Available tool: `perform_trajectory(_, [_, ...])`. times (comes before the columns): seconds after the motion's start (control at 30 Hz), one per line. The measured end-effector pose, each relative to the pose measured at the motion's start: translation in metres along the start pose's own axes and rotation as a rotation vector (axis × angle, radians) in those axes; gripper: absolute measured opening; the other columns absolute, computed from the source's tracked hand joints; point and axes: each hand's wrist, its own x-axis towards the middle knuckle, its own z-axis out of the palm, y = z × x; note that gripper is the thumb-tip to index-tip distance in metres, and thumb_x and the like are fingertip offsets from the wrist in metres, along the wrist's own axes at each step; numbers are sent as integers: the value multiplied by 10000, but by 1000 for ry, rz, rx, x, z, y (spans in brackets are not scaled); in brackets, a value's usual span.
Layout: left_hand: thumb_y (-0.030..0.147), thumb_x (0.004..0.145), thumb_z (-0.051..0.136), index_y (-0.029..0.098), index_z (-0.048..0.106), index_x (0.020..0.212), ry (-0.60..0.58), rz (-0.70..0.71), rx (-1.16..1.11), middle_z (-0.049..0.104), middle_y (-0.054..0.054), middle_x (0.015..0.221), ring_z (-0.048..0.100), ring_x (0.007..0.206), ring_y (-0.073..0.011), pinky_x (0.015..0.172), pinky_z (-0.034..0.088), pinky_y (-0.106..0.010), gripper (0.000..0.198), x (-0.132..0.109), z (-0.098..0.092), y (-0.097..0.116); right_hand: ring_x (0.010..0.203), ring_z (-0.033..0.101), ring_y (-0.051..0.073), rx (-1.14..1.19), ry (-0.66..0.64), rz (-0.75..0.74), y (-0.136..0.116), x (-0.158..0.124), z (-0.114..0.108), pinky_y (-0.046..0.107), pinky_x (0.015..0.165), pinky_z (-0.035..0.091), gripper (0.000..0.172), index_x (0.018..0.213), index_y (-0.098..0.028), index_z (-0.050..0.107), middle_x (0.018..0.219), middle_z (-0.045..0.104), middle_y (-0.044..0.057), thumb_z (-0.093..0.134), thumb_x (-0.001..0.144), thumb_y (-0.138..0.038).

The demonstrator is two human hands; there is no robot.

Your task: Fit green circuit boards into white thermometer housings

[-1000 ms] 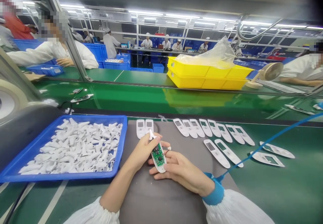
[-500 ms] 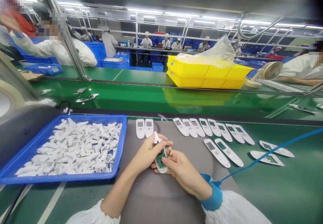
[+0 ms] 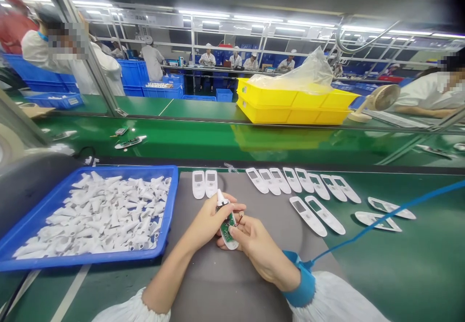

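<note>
Between my two hands is a small white device housing (image 3: 231, 246) with a green circuit board (image 3: 226, 230) lying in it and a white pointed tip (image 3: 220, 198) at its upper end. My left hand (image 3: 209, 218) is closed around its upper part, the thumb across the board. My right hand (image 3: 250, 237) pinches the lower part, with the thumb on the board's edge. A small round part (image 3: 241, 214) on a dark wire sticks out beside the right fingers. Just beyond my hands, two white casings (image 3: 205, 184) lie upright on the grey mat (image 3: 232, 293).
A blue tray (image 3: 173, 206) heaped with white nozzle-like pieces (image 3: 105, 215) stands at left. White casings (image 3: 305, 181) lie in rows at right. A blue wrist-strap cord (image 3: 381, 220) crosses the right side. Yellow bins (image 3: 290, 111) and a fan (image 3: 381, 97) stand beyond the green belt (image 3: 189, 140); co-workers sit behind.
My hands keep the same hold on the device, with little movement. The whole view has shifted slightly. At the far left, a co-worker's outstretched arm has drawn back.
</note>
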Motion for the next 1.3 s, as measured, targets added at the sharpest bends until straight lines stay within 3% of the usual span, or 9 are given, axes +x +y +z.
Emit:
perform_trajectory(0.13, [343, 755, 497, 174, 467, 915, 65, -37, -30, 641, -90, 930, 602, 640, -133, 475, 425, -185, 235, 3, 0, -5, 650, 605, 167, 60, -148, 82, -4, 2, -8, 386, 734, 451, 215, 794, -113, 570, 749, 593, 50, 626, 685, -289])
perform_trajectory(0.23, [330, 750, 515, 158, 464, 924, 103, -77, -129, 648, -112, 905, 614, 761, -181, 625, 476, -256, 250, 4, -2, -5, 821, 590, 200, 157, -284, 130, -10, 1, -11, 401, 803, 421, 214, 859, -106, 571, 877, 591, 91, 587, 727, -274])
perform_trajectory(0.33, [323, 756, 514, 147, 457, 932, 137, -120, -224, 646, -128, 910, 613, 795, -194, 670, 484, -287, 255, 4, -3, -3, 954, 542, 213, 213, -347, 143, -13, -1, -10, 406, 880, 375, 254, 936, -117, 548, 974, 570, 95, 617, 703, -191])
perform_trajectory(0.47, [325, 760, 513, 141, 457, 916, 139, -112, -308, 651, -129, 891, 612, 811, -199, 713, 483, -307, 247, 5, -3, -5, 927, 561, 185, 171, -315, 107, -11, -3, -8, 383, 911, 361, 289, 953, -128, 529, 979, 573, 75, 633, 683, -128])
perform_trajectory(0.63, [366, 758, 503, 150, 466, 852, 139, -63, -279, 655, -113, 866, 616, 779, -197, 689, 488, -307, 239, 6, -2, -5, 846, 598, 194, 62, -254, 85, -4, -3, -6, 387, 828, 439, 239, 921, -123, 520, 883, 600, 77, 608, 718, -213])
perform_trajectory(0.97, [298, 753, 519, 157, 458, 850, 20, 19, -212, 662, -97, 831, 607, 796, -188, 727, 476, -326, 181, 3, -5, 2, 667, 632, 197, -32, -83, 37, 7, 0, 3, 399, 685, 505, 344, 863, -117, 523, 755, 608, 60, 660, 636, -336])
perform_trajectory(1.2, [320, 746, 523, 156, 464, 829, 82, 11, -215, 654, -81, 789, 617, 734, -175, 703, 481, -311, 194, 7, -6, -3, 763, 625, 208, 60, -187, 84, -3, 0, -2, 403, 769, 469, 282, 863, -112, 532, 845, 610, 85, 645, 660, -273])
perform_trajectory(1.3, [330, 739, 525, 154, 466, 824, 88, 14, -200, 652, -76, 771, 619, 719, -180, 699, 484, -323, 204, 7, -4, -4, 733, 628, 201, 65, -164, 77, 0, 0, -3, 397, 746, 477, 261, 846, -112, 532, 821, 611, 79, 638, 667, -270])
